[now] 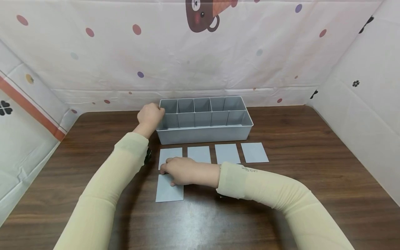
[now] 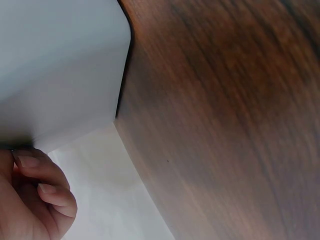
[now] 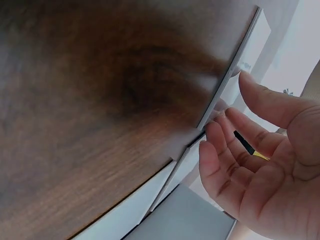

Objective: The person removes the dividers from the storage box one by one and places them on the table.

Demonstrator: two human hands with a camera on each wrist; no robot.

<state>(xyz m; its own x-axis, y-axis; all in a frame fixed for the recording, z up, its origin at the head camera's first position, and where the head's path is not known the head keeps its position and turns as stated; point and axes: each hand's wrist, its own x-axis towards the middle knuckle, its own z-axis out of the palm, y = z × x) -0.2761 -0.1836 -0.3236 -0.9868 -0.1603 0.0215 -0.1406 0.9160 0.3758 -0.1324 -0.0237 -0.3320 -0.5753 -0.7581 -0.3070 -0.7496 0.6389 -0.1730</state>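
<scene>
A pale grey divided storage box point(image 1: 204, 135) stands at the back of the table, its compartments open upward. My left hand point(image 1: 151, 116) grips its left end near the rim; in the left wrist view its curled fingers point(image 2: 47, 172) meet the box wall point(image 2: 65, 100). Nearer me lies a thin pale grey rectangular panel point(image 1: 168, 194). My right hand point(image 1: 181, 171) touches this panel, the thumb on it and the fingers near its far edge. In the right wrist view the fingers point(image 3: 220, 165) are spread and only gently bent against the panel point(image 3: 245, 60).
Several similar panels lie in a row before the box: one point(image 1: 170, 152) partly under my right hand, one point(image 1: 200, 152) beside it, others point(image 1: 227, 152) point(image 1: 254, 152) further right. Dark wood table point(image 1: 297, 146) surrounds them. A patterned white cloth point(image 1: 175, 59) hangs behind.
</scene>
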